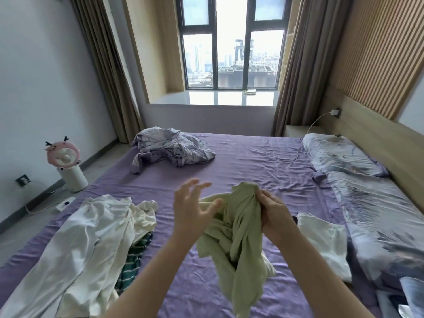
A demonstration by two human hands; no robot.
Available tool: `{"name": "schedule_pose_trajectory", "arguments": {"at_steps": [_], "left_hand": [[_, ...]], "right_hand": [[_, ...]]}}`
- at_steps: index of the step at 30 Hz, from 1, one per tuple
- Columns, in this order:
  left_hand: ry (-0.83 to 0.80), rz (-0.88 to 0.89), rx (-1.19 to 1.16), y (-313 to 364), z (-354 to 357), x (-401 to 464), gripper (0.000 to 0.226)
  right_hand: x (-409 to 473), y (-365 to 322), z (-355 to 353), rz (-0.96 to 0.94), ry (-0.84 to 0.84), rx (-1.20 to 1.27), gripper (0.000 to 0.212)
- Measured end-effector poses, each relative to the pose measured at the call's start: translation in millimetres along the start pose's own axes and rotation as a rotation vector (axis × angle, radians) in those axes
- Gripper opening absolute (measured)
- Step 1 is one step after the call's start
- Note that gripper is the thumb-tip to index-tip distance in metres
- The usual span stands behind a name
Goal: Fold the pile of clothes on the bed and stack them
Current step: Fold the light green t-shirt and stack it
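Observation:
A crumpled light green garment (238,239) hangs in the air over the purple bed (252,161). My right hand (274,212) grips its bunched top edge. My left hand (192,207) is beside it with fingers spread and relaxed, the thumb near a fold of the green cloth. On the left of the bed lies a pile of white clothes (91,239) with a green striped garment (133,260) partly under it. A folded white garment (323,242) lies flat on the right.
A crumpled grey-lilac sheet (174,145) lies at the far side of the bed. Pillow (339,154) and patterned duvet (385,216) run along the right by the headboard. A pink-and-white fan (68,166) stands on the floor at left.

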State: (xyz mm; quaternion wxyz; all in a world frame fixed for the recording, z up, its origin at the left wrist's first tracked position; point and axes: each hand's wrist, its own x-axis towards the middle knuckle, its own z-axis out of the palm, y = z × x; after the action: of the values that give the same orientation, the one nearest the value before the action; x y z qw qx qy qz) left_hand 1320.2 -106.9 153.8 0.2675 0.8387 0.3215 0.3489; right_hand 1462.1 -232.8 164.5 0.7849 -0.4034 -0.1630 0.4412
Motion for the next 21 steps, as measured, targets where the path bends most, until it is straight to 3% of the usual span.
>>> {"name": "schedule_pose_trajectory", "arguments": {"at_steps": [3,4,6,9,12,15,17,21], "left_hand": [[-0.379,-0.075,-0.281,5,20,-23,0.033],[-0.431,-0.082,-0.298,5,27,-29,0.027],[-0.448,-0.147,-0.297,3,36,-33,0.008],[-0.474,-0.277,-0.454,5,36,-34,0.031],[-0.346,-0.57,-0.813,12,30,-27,0.022],[-0.316,-0.745,-0.963,20,28,-20,0.021],[-0.338,-0.778,-1.052,28,26,-18,0.024],[-0.381,-0.738,-1.113,35,23,-18,0.026]], "right_hand": [[4,2,-3,0.057,0.035,0.039,0.031],[5,2,-5,0.079,0.052,0.028,0.031],[10,2,-12,0.084,0.107,-0.003,0.029],[13,-6,-29,-0.022,0.274,-0.125,0.024],[12,-15,-52,-0.204,0.413,-0.64,0.011],[-6,0,-52,-0.396,0.361,-0.979,0.014],[-22,27,-41,-0.483,0.3,-1.029,0.011],[-38,66,-24,-0.26,0.232,-0.748,0.029]]}}
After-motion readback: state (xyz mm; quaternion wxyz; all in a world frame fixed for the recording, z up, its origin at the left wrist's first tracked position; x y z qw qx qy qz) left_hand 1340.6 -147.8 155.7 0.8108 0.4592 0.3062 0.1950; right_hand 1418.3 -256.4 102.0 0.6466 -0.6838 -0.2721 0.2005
